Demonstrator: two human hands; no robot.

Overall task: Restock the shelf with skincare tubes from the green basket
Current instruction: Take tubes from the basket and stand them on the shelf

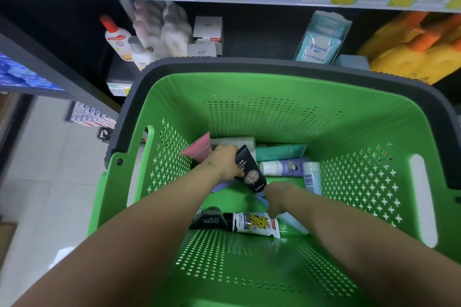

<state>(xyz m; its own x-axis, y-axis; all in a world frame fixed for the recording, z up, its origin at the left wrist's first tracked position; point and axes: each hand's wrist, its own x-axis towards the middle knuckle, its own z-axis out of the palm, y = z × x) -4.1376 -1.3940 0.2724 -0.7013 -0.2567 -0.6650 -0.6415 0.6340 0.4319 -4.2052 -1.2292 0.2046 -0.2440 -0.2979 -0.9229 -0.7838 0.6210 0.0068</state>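
Green basket point(374, 132) full of tubes, left hand point(224, 162) wrapped tight round black tube point(249, 169), right hand point(277, 197) closed on something hidden low down, so lift slowly, straight up, then over to shelf point(249, 40).

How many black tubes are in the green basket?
2: one black tube held in the left hand, another lying near the front wall. Others may be hidden.
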